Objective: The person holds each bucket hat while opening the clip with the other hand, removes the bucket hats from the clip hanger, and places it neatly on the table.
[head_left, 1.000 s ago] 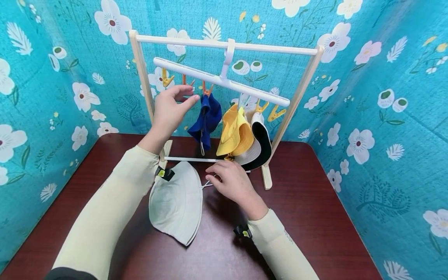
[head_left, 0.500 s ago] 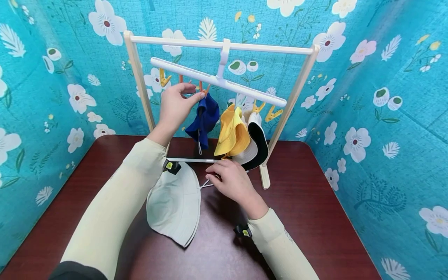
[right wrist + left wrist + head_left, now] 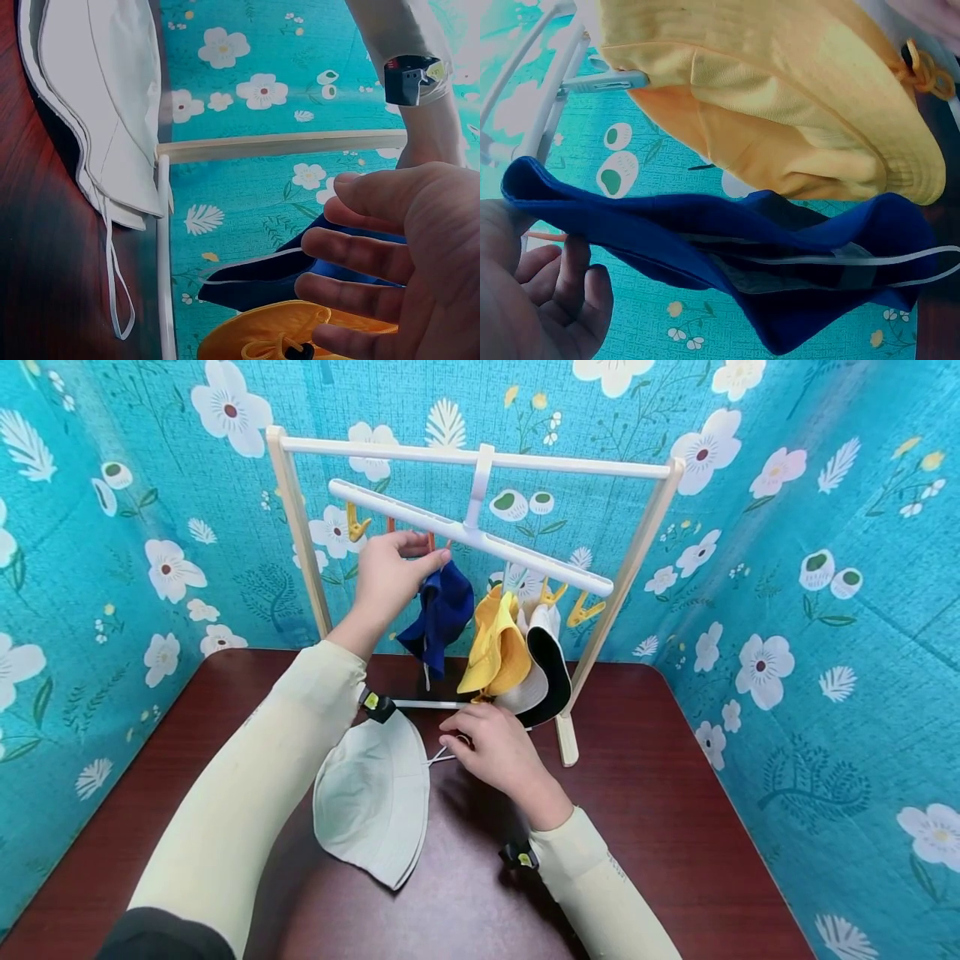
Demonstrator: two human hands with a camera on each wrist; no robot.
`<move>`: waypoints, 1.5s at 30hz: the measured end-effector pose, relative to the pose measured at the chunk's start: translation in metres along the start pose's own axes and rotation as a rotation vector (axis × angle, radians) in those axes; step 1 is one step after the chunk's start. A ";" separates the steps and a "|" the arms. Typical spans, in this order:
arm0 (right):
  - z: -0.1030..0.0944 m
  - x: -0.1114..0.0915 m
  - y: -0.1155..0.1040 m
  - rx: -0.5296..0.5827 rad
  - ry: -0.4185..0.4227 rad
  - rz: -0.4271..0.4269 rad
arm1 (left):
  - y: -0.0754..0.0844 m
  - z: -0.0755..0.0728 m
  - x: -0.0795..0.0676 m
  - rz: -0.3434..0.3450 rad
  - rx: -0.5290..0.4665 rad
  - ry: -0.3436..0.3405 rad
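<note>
A dark blue hat (image 3: pixel 444 606) hangs from an orange clothespin (image 3: pixel 431 541) on the white hanger (image 3: pixel 420 516). My left hand (image 3: pixel 392 572) pinches that clothespin at the top of the hat; in the left wrist view, a strip of orange shows beside the fingers. Below the yellow hat (image 3: pixel 497 643), my right hand (image 3: pixel 491 747) hovers with relaxed fingers and holds nothing, as the right wrist view shows. A pale grey-green bucket hat (image 3: pixel 375 802) lies on the table to its left, with a white cord (image 3: pixel 441 756) trailing toward the right hand.
The hanger hooks over a wooden rack (image 3: pixel 585 462) and tilts down to the right. A white hat with a black lining (image 3: pixel 551 668) hangs beside the yellow one. Unused yellow clips (image 3: pixel 583 608) hang at both ends. Floral cloth (image 3: pixel 810 610) surrounds the dark red table (image 3: pixel 660 827).
My left hand has moved right and slightly up, from beside the blue hat onto its orange clothespin. The right hand has stayed almost still.
</note>
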State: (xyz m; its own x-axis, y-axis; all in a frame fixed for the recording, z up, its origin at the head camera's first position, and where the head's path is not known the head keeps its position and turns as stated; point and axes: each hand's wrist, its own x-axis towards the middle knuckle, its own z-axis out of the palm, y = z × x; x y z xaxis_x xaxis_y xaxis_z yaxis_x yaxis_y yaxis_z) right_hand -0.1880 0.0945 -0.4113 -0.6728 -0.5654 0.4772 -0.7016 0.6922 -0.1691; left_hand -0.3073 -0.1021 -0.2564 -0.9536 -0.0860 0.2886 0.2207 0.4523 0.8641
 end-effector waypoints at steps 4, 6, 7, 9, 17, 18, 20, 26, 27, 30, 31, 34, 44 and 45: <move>-0.001 -0.001 -0.001 0.006 -0.011 0.005 | 0.000 0.002 0.002 -0.012 -0.057 -0.005; -0.001 -0.001 -0.001 0.007 -0.017 0.010 | 0.000 0.003 0.002 -0.007 -0.066 0.002; -0.001 -0.001 -0.001 0.005 -0.019 0.012 | 0.000 0.004 0.002 -0.002 -0.074 0.005; -0.001 -0.001 -0.001 0.003 -0.022 0.013 | 0.000 0.005 0.002 0.007 -0.087 0.015; -0.001 0.000 -0.001 0.008 -0.018 -0.001 | -0.002 0.012 0.000 0.009 -0.083 0.113; -0.001 0.000 -0.001 0.008 -0.020 0.000 | -0.003 0.012 0.000 0.010 -0.074 0.127; -0.001 0.000 -0.001 0.010 -0.027 0.002 | -0.003 0.014 -0.001 0.008 -0.062 0.144; 0.001 -0.001 -0.003 0.018 -0.041 -0.011 | -0.002 0.016 -0.004 0.010 -0.044 0.166; 0.002 -0.001 -0.004 0.022 -0.039 -0.015 | -0.002 0.016 -0.005 0.013 -0.039 0.171; 0.003 -0.001 -0.005 0.029 -0.035 -0.014 | -0.001 0.016 -0.007 0.020 -0.014 0.179; 0.004 -0.001 -0.005 0.028 -0.033 -0.010 | 0.000 0.016 -0.007 0.021 0.000 0.178; 0.005 -0.001 -0.005 0.022 -0.023 0.005 | 0.004 0.016 -0.008 0.027 0.035 0.172; 0.002 0.001 -0.009 0.088 0.019 0.164 | 0.004 0.019 -0.007 0.091 0.100 0.201; 0.002 0.001 -0.010 0.105 0.022 0.185 | 0.002 0.020 -0.006 0.102 0.102 0.208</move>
State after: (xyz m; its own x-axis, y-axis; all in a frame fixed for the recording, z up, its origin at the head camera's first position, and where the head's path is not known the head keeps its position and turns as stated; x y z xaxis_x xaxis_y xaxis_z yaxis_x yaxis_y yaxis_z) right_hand -0.1820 0.0866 -0.4108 -0.7879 -0.4224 0.4482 -0.5881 0.7319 -0.3440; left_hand -0.3049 -0.0829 -0.2645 -0.8624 -0.2110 0.4602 0.2819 0.5548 0.7828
